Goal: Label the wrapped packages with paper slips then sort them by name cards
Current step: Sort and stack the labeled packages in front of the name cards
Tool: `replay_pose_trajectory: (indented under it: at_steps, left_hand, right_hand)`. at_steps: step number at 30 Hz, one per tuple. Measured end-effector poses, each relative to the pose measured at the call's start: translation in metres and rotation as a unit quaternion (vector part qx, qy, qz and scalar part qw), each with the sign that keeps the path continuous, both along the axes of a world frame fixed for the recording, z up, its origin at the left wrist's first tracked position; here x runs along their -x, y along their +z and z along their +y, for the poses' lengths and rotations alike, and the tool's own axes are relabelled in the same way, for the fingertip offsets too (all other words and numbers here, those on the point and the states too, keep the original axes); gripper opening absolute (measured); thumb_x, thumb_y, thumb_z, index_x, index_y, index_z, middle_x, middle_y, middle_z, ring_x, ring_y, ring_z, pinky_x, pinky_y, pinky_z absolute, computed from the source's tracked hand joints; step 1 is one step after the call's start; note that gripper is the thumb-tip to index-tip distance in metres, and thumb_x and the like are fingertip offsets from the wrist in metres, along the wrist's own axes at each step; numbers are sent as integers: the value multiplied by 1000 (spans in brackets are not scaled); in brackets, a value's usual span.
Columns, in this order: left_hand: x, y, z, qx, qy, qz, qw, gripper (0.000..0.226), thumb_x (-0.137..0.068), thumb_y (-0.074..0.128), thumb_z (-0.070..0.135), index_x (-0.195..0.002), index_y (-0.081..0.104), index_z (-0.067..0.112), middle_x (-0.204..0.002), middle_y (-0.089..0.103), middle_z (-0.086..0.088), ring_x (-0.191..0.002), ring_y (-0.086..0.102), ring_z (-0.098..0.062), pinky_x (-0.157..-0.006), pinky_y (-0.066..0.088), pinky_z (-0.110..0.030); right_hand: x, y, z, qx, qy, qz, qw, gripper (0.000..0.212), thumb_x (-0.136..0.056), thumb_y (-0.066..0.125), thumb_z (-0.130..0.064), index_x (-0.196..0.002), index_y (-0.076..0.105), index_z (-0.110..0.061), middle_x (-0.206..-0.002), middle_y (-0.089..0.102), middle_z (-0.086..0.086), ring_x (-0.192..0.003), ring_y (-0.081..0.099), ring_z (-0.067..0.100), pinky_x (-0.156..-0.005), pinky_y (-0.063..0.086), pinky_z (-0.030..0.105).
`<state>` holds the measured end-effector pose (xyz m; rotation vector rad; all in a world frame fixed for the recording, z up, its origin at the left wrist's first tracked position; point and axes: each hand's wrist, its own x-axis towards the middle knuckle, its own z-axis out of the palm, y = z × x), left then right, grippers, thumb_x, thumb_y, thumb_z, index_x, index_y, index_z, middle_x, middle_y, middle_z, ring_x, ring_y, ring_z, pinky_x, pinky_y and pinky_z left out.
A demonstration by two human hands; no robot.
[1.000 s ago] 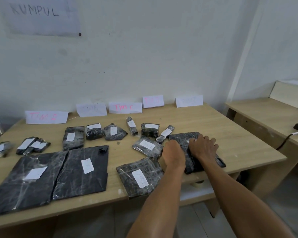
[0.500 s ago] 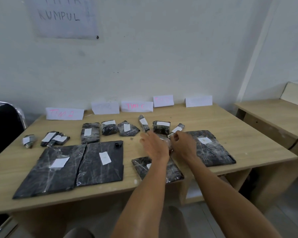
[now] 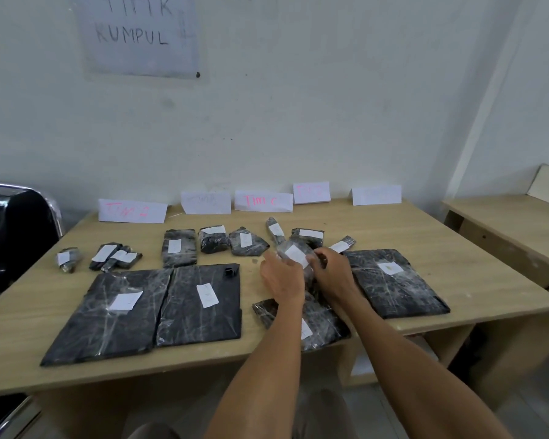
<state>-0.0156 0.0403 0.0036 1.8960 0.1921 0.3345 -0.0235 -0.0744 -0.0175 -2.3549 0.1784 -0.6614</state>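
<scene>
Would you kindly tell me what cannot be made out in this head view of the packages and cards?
Head view:
- The slip on the held package: writing too small and blurred.
- The far-right name card: lettering too faint to read.
- The near package: its slip is partly hidden by the left forearm.
- The chair: cut off by the left edge.

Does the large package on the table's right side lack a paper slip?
No, the large package carries a white paper slip on its top face.
</scene>
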Motion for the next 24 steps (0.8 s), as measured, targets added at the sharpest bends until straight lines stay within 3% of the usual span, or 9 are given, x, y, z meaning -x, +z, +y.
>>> replay_pose_trajectory:
  at_steps: [3, 5, 7, 11, 13, 15, 17, 20, 24]
  left_hand:
    - [-2, 5, -14, -6, -8, -107, 994, 10, -85, 57, 4, -91, 55, 12, -84, 58, -5, -77, 53, -16, -66, 44, -28]
    - [-1, 9, -33, -23, -49, -139, 989, 8, -83, 57, 4, -85, 56, 12, -81, 57, -3, -75, 50, -15, -67, 40, -26]
    - [2, 10, -57, -33, -110, -132, 985, 5, -83, 57, 9, -86, 57, 13, -84, 59, -2, -79, 52, -16, -69, 41, -26]
    - [22, 12, -120, -74, -236, -117, 962, 11, -83, 55, 13, -86, 65, 8, -83, 66, -4, -77, 59, -19, -62, 41, -27]
    - [39, 12, -160, -110, -322, -92, 936, 13, -82, 54, 9, -84, 65, 3, -79, 64, -9, -72, 56, -21, -61, 38, -28]
    - [54, 10, -191, -173, -385, -90, 902, 16, -86, 54, 13, -89, 65, 2, -88, 65, -14, -80, 59, -27, -66, 45, -34]
    - [67, 6, -222, -248, -408, -100, 873, 23, -93, 52, 20, -103, 64, 4, -104, 61, -17, -96, 59, -33, -81, 50, -41]
    - [73, 0, -254, -373, -411, -103, 825, 32, -98, 47, 22, -126, 56, 9, -122, 55, -14, -116, 49, -34, -102, 38, -47]
    - [67, -5, -274, -456, -390, -109, 793, 29, -101, 42, 14, -127, 53, 12, -129, 54, -9, -124, 43, -30, -107, 31, -47]
  right_hand:
    - [4, 12, -2, -67, -23, -70, 995, 24, -97, 54, -25, -115, 60, -10, -81, 63, -3, -71, 58, 8, -63, 45, 22]
    - [9, 17, -13, -117, -66, -103, 986, 20, -97, 54, -22, -115, 54, -13, -76, 61, -4, -67, 58, 8, -62, 47, 27]
    - [16, 18, -32, -152, -115, -109, 976, 13, -97, 53, -22, -106, 49, -15, -75, 59, -2, -68, 57, 15, -62, 45, 34]
    - [41, 18, -96, -205, -233, -95, 946, 9, -95, 53, -21, -99, 54, -13, -92, 62, 5, -84, 56, 23, -72, 41, 31]
    - [56, 15, -137, -244, -308, -87, 915, 7, -93, 55, -20, -96, 58, -14, -100, 63, 8, -89, 54, 23, -75, 43, 32]
    - [72, 12, -167, -282, -372, -91, 880, 11, -93, 57, -22, -98, 61, -13, -106, 64, 12, -96, 58, 26, -76, 47, 34]
    - [87, 10, -192, -272, -413, -84, 865, 17, -93, 57, -20, -103, 63, -7, -111, 65, 18, -104, 58, 35, -83, 48, 38]
    - [102, 5, -215, -186, -418, -46, 888, 23, -92, 51, -13, -108, 65, -3, -111, 65, 22, -104, 57, 38, -81, 44, 36]
    - [102, -4, -234, -38, -415, 1, 909, 22, -90, 52, -19, -95, 70, -9, -105, 60, 15, -94, 53, 31, -72, 43, 35]
